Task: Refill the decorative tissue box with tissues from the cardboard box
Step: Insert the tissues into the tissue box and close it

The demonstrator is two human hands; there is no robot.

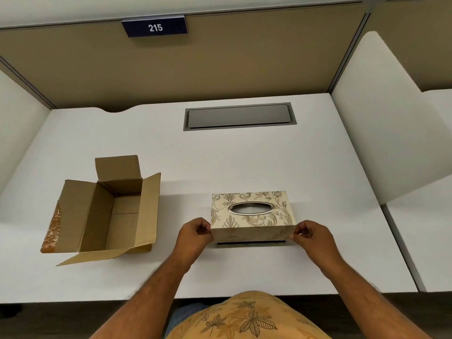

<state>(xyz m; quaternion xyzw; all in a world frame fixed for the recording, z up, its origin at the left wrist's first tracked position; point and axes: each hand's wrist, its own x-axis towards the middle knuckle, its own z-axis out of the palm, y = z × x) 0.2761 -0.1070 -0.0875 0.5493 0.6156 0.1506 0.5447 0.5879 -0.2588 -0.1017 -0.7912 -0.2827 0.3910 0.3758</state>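
My left hand [195,234] and right hand [309,234] pinch the near corners of the decorative tissue box [253,216], its long axis running left-right between them, the empty-looking cardboard box [107,211] lying to the left.

A white desk [244,162] fills the view, walled behind by a tan fabric partition [220,69] topped with a pale rail. On that partition, up and to the left, hangs a dark nameplate [155,27] reading 215 (white digits). Set into the desktop straight beyond is a grey cable hatch [239,116], lid closed. White side dividers [381,133] stand at either flank; dark floor [73,319] shows below the near edge
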